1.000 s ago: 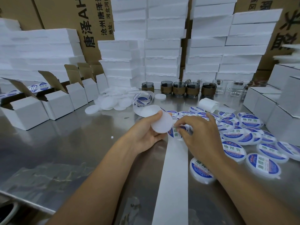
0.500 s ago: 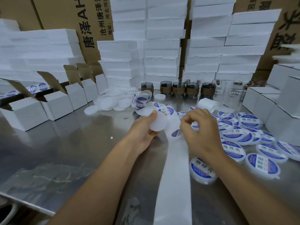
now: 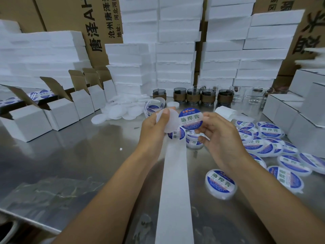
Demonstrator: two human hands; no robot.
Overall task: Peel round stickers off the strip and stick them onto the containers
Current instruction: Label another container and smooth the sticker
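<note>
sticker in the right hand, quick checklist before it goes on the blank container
1. The sticker is free of the strip: ok.
2. The right hand has its grip at the sticker's edge only: ok.
3. The left hand holds the blank container: ok.
4. Container face clear of the thumb: not ok, the thumb lies across it.
5. Sticker centred over the container: not ok, it sits to its right.
6. Sticky side clean: cannot tell.

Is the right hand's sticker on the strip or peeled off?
Peeled off: right hand pinches the sticker above the strip, beside the blank container in the left hand.
</note>
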